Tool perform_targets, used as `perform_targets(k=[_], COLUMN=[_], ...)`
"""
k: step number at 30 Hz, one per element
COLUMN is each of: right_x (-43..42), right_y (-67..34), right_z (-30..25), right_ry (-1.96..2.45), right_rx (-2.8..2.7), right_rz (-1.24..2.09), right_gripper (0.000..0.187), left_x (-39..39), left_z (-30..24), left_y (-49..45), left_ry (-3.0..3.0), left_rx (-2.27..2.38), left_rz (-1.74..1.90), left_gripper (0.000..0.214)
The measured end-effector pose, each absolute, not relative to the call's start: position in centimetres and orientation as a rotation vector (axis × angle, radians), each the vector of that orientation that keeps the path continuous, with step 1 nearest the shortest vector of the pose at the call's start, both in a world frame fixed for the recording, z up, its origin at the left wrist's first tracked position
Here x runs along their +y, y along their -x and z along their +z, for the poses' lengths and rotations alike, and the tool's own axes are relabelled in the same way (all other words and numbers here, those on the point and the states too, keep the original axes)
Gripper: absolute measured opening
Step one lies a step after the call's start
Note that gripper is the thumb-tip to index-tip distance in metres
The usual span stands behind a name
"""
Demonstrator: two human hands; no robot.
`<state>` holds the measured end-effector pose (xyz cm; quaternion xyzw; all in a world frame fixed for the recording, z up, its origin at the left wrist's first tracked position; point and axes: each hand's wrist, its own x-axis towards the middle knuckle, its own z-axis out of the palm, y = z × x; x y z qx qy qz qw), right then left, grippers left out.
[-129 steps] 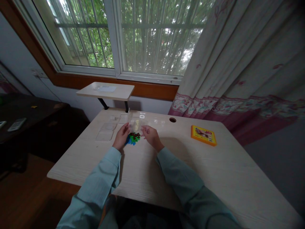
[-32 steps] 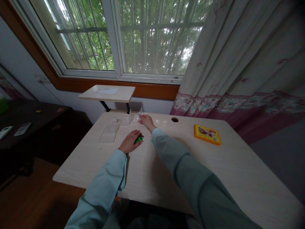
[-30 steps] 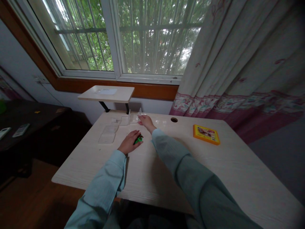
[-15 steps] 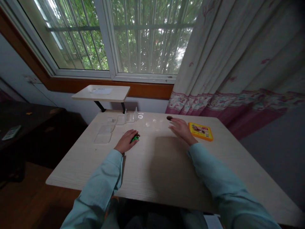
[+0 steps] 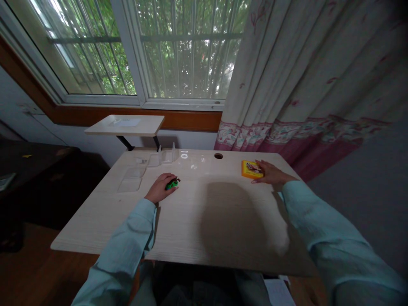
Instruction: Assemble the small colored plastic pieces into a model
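My left hand (image 5: 159, 189) rests on the pale wooden table (image 5: 204, 221) with its fingers curled over a small green and dark toy piece (image 5: 172, 184). My right hand (image 5: 270, 174) reaches out to the right and lies on the near right edge of a flat yellow box (image 5: 250, 168) with a picture on its lid. Its fingers are laid against the box. Both arms wear light blue sleeves.
Several clear plastic trays and lids (image 5: 130, 182) lie at the table's far left, more of them (image 5: 165, 156) by the back edge. A cable hole (image 5: 218, 156) is at the back. A small raised shelf (image 5: 126, 125) stands under the window. A curtain (image 5: 302, 85) hangs right; a dark cabinet (image 5: 28, 170) stands left.
My right hand left the clear trays at the back and swept right across the table to the yellow box. My left hand stayed on the green piece. The view turned right.
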<state>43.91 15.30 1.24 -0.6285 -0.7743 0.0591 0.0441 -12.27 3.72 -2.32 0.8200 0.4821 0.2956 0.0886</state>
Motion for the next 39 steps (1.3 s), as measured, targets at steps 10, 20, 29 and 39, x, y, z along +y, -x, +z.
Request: perform_targets(k=[10, 20, 29, 39], right_x=[16.3, 15.0, 13.9, 13.9], right_y=[-45.0, -42.8, -36.3, -28.7], right_z=[1.0, 0.9, 3.9, 4.2], right_ry=[1.939, 1.875, 1.633, 1.340], right_rx=[-2.478, -2.467, -2.490, -2.528], right_rz=[0.286, 0.101, 0.107, 0.208], right_gripper=[0.123, 0.105, 0.107, 0.106], left_x=[3.8, 3.0, 2.8, 2.8], left_z=[-2.0, -1.6, -1.3, -1.3], left_y=[12.5, 11.4, 11.1, 11.1], left_ry=[-2.384, -2.539, -2.426, -2.326], left_rx=[1.364, 1.325, 1.286, 1.203], left_rz=[0.868, 0.768, 0.838, 0.937], left_gripper=[0.046, 0.051, 0.043, 0.031])
